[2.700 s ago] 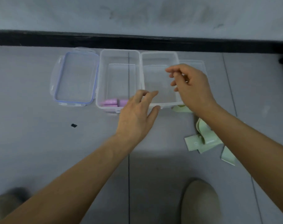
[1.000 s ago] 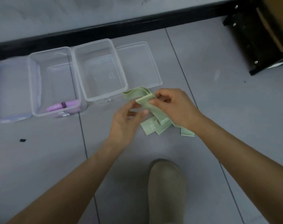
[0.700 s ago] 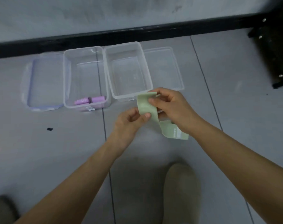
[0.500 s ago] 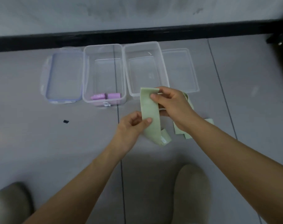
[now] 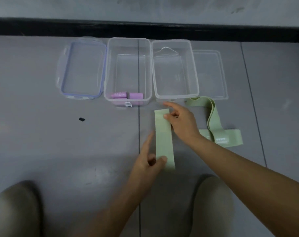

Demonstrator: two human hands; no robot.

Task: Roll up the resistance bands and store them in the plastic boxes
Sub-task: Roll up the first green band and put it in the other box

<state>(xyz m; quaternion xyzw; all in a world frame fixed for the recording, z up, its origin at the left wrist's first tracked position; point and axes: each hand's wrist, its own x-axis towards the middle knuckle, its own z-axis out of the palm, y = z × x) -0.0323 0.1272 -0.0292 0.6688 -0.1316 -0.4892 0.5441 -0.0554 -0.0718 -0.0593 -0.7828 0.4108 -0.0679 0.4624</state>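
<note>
Head view: a green band point(image 5: 163, 139) lies flat and straight on the floor point(image 5: 42, 142), just in front of the empty right box point(image 5: 175, 96). Right hand point(image 5: 182, 122) pins its far end w/ thumb and fingers pinching the corner; left hand point(image 5: 147, 165) pinches the near end, index finger stretched out alongside. More green bands point(image 5: 213, 127) lie in a loose heap to the right; left box point(image 5: 128, 100) holds pink rolls point(image 5: 126, 96). Both lids point(image 5: 82, 69) sit off, beside the boxes. Step looks like flattening before rolling: best keep edges aligned, roll tight from one end w/ even tension, then drop it in the right box.
</note>
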